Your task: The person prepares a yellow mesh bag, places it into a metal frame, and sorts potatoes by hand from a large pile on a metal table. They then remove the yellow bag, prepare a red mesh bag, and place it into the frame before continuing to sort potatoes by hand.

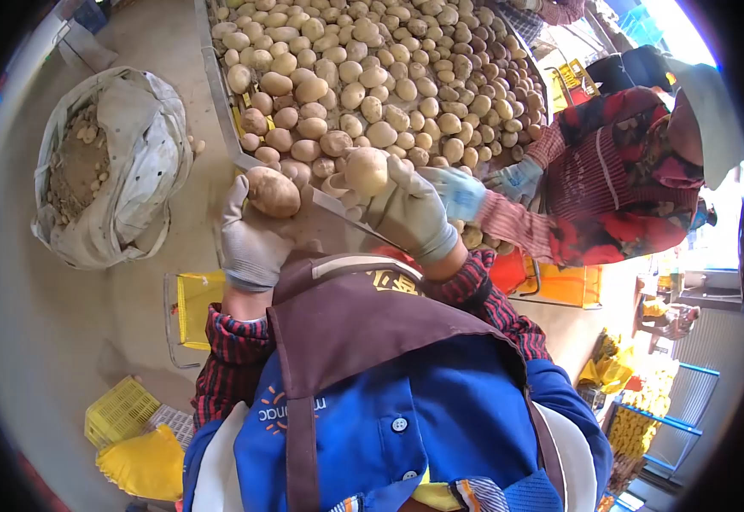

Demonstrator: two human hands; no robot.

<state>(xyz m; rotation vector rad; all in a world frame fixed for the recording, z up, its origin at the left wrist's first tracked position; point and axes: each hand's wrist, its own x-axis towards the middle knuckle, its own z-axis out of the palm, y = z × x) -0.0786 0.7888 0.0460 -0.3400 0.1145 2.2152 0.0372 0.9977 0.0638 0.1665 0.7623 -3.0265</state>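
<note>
My left hand point(254, 241), in a pale work glove, is closed around a large brownish potato point(272, 192) in front of the table's near edge. A lighter, yellowish potato point(366, 171) is gripped in my right hand point(410, 207), gloved the same way, just above the near end of the pile. Many loose potatoes point(380, 94) cover the metal-edged sorting table point(220, 94) beyond my hands. Those nearest me look larger and browner. My right fingers partly cover some potatoes behind them.
At the right, a co-worker point(611, 179) in a red patterned top reaches blue-gloved hands point(455, 191) close to my right hand. A white sack point(145, 154) with soil and small potatoes stands left. Yellow crates point(121, 410), a yellow bag point(143, 461) and an orange bin point(568, 284) are nearby.
</note>
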